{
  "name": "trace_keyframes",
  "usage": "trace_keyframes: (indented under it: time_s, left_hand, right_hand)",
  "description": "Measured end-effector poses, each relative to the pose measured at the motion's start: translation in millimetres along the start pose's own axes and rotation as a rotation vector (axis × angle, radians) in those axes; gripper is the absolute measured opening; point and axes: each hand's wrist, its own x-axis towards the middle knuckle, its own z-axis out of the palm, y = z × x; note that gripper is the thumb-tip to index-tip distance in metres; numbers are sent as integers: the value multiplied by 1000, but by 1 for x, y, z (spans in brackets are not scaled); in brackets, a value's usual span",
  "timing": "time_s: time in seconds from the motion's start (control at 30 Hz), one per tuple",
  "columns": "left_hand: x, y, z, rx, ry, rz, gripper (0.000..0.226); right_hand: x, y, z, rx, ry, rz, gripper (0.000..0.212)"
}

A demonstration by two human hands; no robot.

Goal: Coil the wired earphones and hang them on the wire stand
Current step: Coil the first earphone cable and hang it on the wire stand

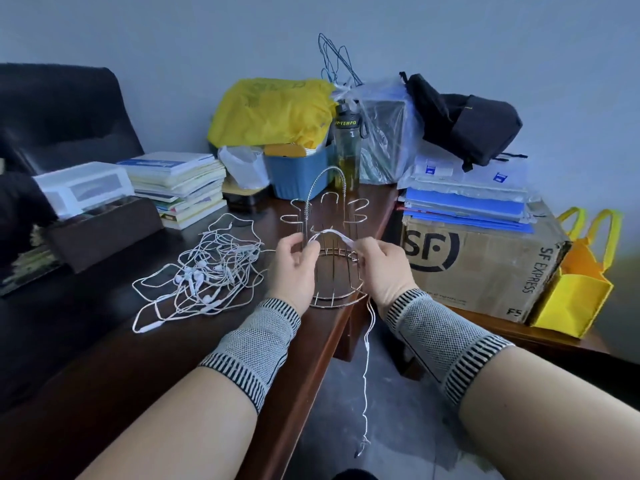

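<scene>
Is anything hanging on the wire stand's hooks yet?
No: the wire stand hooks are bare, and the earphone cable is stretched between the left hand and right hand.

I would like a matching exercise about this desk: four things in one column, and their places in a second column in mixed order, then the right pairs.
Things
1. earphone cable
2. pile of earphones
3. wire stand
4. water bottle

Places
A. behind the wire stand, beside the blue box
B. on the desk, left of the left hand
C. stretched between the left hand and the right hand
D. upright at the desk edge, just behind both hands

Pairs: 1-C, 2-B, 3-D, 4-A
</scene>
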Motion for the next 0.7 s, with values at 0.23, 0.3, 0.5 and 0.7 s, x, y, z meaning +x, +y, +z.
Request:
trace_keyframes:
  time_s: [0.23,0.3,0.5,0.7]
  left_hand:
    - [-4,-8,-8,10,17,99,4]
    - [-6,-9,-8,46,-61,114,16]
    - [-6,-3,-16,-296,-316,-113,42]
    - [-6,6,-23,-490,-537,-245,43]
  right_hand:
    - [-21,-22,14,-158,63,-250,31]
    - [-29,-18,20,-265,6,-319,28]
    - [-52,18,41,-366,-20,-484,31]
    - [-69,43,52,-403,54,-493,20]
